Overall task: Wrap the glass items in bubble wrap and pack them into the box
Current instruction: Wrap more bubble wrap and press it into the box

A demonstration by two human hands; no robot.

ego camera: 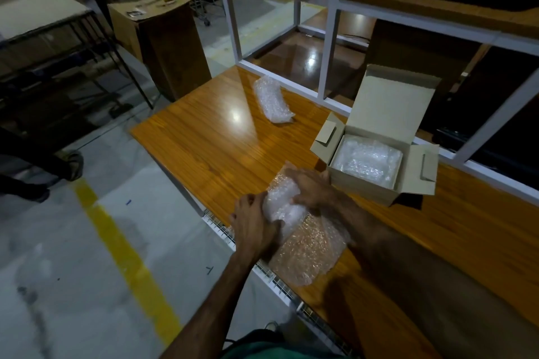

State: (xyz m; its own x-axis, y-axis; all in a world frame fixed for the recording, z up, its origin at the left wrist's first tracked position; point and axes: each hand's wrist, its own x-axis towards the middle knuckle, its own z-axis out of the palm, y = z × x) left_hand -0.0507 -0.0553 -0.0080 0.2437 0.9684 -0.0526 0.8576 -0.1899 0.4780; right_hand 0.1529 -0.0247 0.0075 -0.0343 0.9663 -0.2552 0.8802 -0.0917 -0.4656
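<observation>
A bundle rolled in bubble wrap [282,203] lies on the wooden table near its front left edge. My left hand [253,224] grips its near left side, thumb laid over the roll. My right hand [309,189] holds its far right end. A loose flat tail of the bubble wrap sheet [309,253] spreads toward me. The glass inside is hidden by the wrap. An open cardboard box [361,183] stands to the right, lid up, with a wrapped item [366,161] inside. Another wrapped bundle [272,100] lies at the far side of the table.
A white metal shelf frame [326,46] rises behind the table and box. A tall brown carton [163,46] with a jar on top stands on the floor beyond the table's left corner. A yellow floor line [122,253] runs left of the table. Someone's shoes [70,166] show at far left.
</observation>
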